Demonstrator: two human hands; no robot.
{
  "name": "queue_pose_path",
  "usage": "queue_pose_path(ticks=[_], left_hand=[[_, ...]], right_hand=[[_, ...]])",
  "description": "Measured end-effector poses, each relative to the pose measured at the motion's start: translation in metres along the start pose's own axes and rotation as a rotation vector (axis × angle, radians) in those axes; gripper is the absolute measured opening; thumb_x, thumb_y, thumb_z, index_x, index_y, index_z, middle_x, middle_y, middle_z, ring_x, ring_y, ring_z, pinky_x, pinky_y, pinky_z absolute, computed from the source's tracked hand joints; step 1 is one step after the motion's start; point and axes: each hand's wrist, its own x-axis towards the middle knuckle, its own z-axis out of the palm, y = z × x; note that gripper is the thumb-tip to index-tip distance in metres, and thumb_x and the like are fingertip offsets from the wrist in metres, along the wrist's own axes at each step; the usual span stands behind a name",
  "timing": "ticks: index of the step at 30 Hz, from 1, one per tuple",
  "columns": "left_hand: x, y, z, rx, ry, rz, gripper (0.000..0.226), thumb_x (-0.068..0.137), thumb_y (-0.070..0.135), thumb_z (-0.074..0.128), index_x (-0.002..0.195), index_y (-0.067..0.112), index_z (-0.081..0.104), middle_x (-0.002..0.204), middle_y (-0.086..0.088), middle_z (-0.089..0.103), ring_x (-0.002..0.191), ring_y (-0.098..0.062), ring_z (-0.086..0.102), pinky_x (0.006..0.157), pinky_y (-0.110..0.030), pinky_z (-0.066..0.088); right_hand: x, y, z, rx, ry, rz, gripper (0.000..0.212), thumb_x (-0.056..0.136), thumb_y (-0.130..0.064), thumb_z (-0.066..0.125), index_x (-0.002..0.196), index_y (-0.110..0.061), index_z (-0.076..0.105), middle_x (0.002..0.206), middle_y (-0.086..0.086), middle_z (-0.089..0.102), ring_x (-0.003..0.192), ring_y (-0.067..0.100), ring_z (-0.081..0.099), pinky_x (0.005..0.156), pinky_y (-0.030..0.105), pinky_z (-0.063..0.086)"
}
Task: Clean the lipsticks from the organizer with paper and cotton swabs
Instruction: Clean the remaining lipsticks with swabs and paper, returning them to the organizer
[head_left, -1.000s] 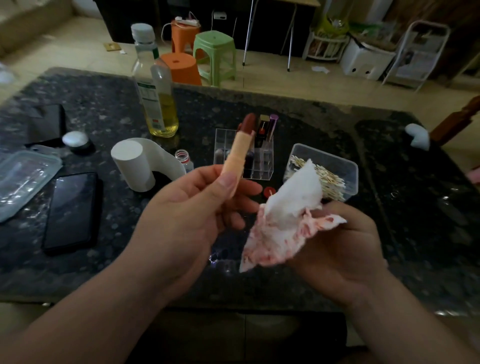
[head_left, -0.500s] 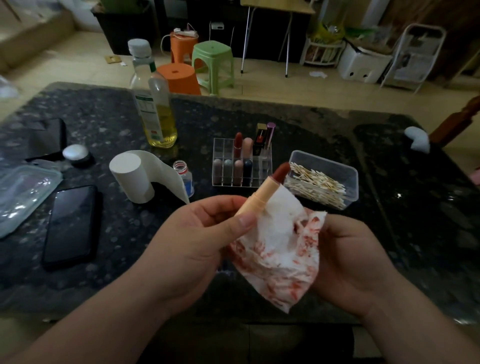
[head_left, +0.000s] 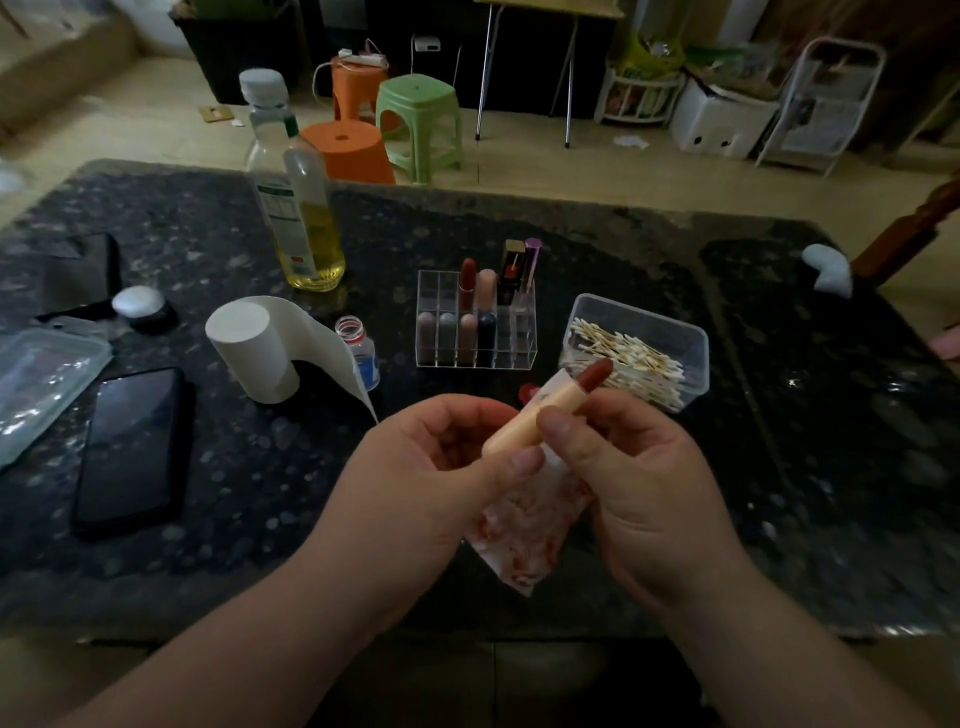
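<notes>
Both hands grip peach lipstick (head_left: 540, 413); left hand (head_left: 421, 467), right hand (head_left: 639, 467); stained paper (head_left: 524, 530) beneath.

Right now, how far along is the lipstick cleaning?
Done: the paper is heavily smeared red, so wiping has happened. In hand: left hand and right hand both grip an uncapped peach lipstick over that paper. Left: several lipsticks stand in the organizer, and the cotton swabs lie in their box; which are already cleaned I cannot tell.
</notes>
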Motion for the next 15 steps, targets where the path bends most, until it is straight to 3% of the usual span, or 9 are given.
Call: queue_pose_path(ticks=[4,9,11,13,15], left_hand=[[-0.0023,0.0021,0.0001,0.175,0.014,0.068,0.042,0.056,0.048,0.077,0.096,0.036,0.072,0.098,0.015,0.075,0.093,-0.002,0.072,0.072,-0.021,0.06],[-0.0037,0.0044,-0.0004,0.247,0.041,0.056,0.045,0.055,0.059,0.07,0.092,0.034,0.073,0.093,0.018,0.076,0.088,0.002,0.072,0.071,-0.016,0.059],[-0.003,0.0061,-0.0014,0.211,-0.045,-0.021,0.04,0.064,0.058,0.068,0.092,0.03,0.076,0.095,0.015,0.077,0.092,0.0,0.072,0.072,-0.021,0.06],[-0.001,0.0058,-0.0004,-0.029,-0.154,-0.163,0.036,0.075,0.047,0.071,0.097,0.019,0.079,0.103,-0.002,0.079,0.101,-0.018,0.075,0.088,-0.041,0.061],[-0.0017,0.0094,0.0018,-0.289,-0.212,-0.288,0.036,0.081,0.033,0.071,0.105,0.007,0.078,0.111,-0.018,0.076,0.108,-0.032,0.072,0.096,-0.047,0.058]], right_hand=[[-0.0008,-0.0033,0.0044,0.02,0.004,0.044,0.042,0.057,-0.044,0.08,0.094,-0.024,0.079,0.103,0.005,0.077,0.103,0.024,0.072,0.093,0.054,0.055],[-0.0006,-0.0017,0.0062,0.006,-0.003,0.097,0.052,0.058,-0.054,0.086,0.101,-0.025,0.078,0.108,0.008,0.075,0.113,0.032,0.066,0.099,0.062,0.05],[0.0008,-0.0035,0.0051,0.008,-0.011,0.098,0.051,0.06,-0.052,0.082,0.103,-0.025,0.079,0.109,0.005,0.075,0.114,0.029,0.066,0.1,0.058,0.05],[0.002,-0.0068,0.0036,0.057,-0.05,0.098,0.039,0.066,-0.042,0.085,0.099,-0.021,0.08,0.108,0.002,0.076,0.109,0.023,0.07,0.096,0.048,0.053],[0.0025,-0.0108,0.0034,0.118,-0.095,0.102,0.029,0.071,-0.035,0.083,0.094,-0.019,0.081,0.11,0.003,0.076,0.108,0.02,0.071,0.092,0.044,0.053]])
